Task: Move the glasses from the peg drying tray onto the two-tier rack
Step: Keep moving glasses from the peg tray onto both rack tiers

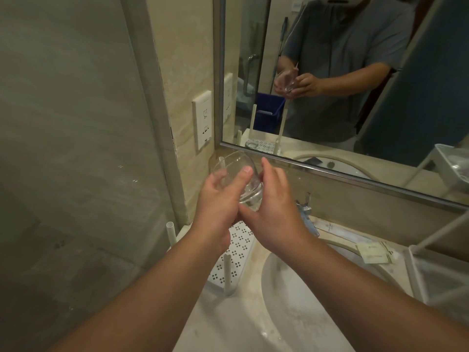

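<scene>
Rack (431,280) cut off at right; hands hide most of tray (238,252).

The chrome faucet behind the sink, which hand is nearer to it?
The right hand. It holds the clear drinking glass just left of the chrome faucet. The left hand grips the glass from the far side, farther from the faucet, above the white perforated peg drying tray.

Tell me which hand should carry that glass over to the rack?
Probably the right hand: it already touches the glass at its base, and the two-tier rack stands on that side. The left hand grips the glass too, but would cross over.
</scene>
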